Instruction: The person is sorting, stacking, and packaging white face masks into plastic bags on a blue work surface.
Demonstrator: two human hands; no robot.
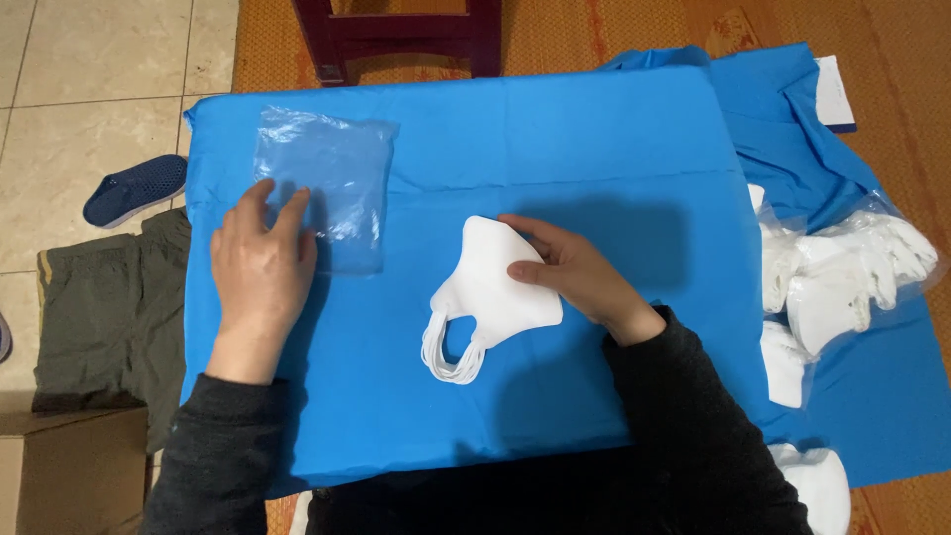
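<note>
A small stack of white face masks [490, 287] lies in the middle of a blue cloth-covered surface [555, 139], ear loops hanging toward me. My right hand [575, 272] grips the stack from the right, thumb on top. To the left lies a clear plastic bag [332, 178], flat on the cloth. My left hand [260, 263] rests flat on the bag's lower left corner, fingers spread.
At the right, more white masks in clear bags [842, 272] lie on blue fabric. A dark wooden chair leg frame [396, 40] stands at the far edge. On the left floor are a blue shoe [134, 188], an olive garment [109, 317] and a cardboard box [69, 476].
</note>
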